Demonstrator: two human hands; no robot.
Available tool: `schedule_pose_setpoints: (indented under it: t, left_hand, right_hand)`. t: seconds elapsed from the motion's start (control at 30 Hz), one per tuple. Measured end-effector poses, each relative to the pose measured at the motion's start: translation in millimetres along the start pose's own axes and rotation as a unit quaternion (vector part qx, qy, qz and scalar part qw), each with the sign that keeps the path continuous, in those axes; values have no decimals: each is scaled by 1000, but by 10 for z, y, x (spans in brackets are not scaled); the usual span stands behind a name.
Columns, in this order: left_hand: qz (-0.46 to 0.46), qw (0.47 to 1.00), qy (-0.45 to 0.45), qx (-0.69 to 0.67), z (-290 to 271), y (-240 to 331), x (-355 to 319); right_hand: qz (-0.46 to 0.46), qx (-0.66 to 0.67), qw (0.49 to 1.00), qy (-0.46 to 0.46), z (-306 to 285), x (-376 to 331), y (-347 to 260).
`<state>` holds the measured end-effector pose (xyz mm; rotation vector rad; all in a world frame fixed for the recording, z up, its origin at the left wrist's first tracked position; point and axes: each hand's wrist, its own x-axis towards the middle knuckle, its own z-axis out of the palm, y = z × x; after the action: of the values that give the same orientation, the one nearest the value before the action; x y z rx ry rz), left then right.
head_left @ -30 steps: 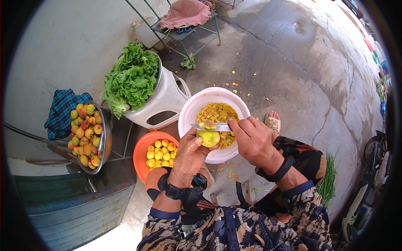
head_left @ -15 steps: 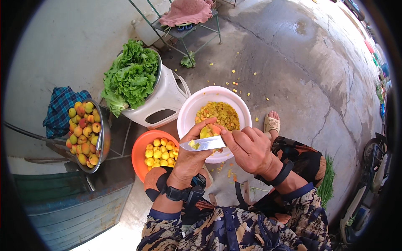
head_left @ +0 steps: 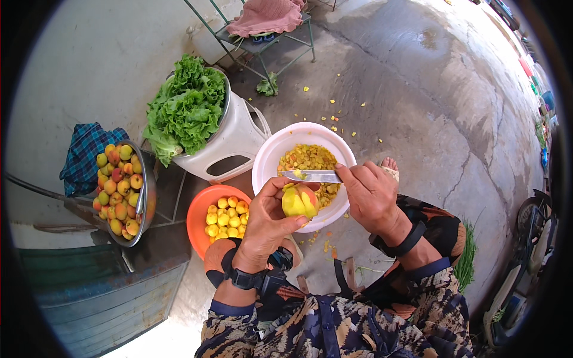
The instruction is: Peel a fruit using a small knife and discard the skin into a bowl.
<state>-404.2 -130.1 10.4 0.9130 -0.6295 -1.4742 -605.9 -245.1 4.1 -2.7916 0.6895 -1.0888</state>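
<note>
My left hand [head_left: 267,224] grips a yellow fruit with a red blush [head_left: 300,201], partly peeled, just over the near rim of a white bowl [head_left: 270,156]. My right hand [head_left: 370,194] holds a knife [head_left: 311,176]; its blade lies flat above the fruit, pointing left, with a bit of yellow flesh on it. The white bowl holds yellow peelings and cut pieces. An orange bowl [head_left: 201,204] of peeled yellow fruits sits left of my left hand.
A metal bowl [head_left: 147,200] of whole yellow-red fruits stands at the left beside a blue plaid cloth [head_left: 83,154]. Green lettuce [head_left: 185,107] fills a basin on a white stool [head_left: 239,134]. A metal chair with a pink cloth [head_left: 265,15] stands behind. Yellow scraps dot the concrete floor.
The knife has risen off the fruit and now lies over the white bowl. My left hand has turned the fruit, showing its red side.
</note>
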Motion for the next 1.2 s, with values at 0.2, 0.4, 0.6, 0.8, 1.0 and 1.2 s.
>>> schedule_pose_setpoints:
  t: [0.2, 0.4, 0.6, 0.8, 1.0, 1.2]
  left_hand:
    - [31, 998, 43, 25, -18, -63, 6]
    - [-19, 998, 57, -11, 4, -40, -15]
    - [-29, 998, 56, -26, -43, -33, -9]
    - [-6, 999, 49, 15, -6, -11, 3]
    - [11, 995, 80, 54, 31, -49, 13]
    - [-12, 998, 64, -26, 32, -50, 37]
  right_hand:
    - [-100, 39, 994, 19, -69, 41, -225]
    - [-72, 19, 997, 4, -34, 10, -206]
    - [-9, -12, 1000, -2, 14, -17, -62]
    - [3, 20, 1000, 20, -55, 28, -144]
    - [-13, -30, 999, -20, -22, 33, -187]
    - [-6, 30, 998, 47, -39, 21, -203]
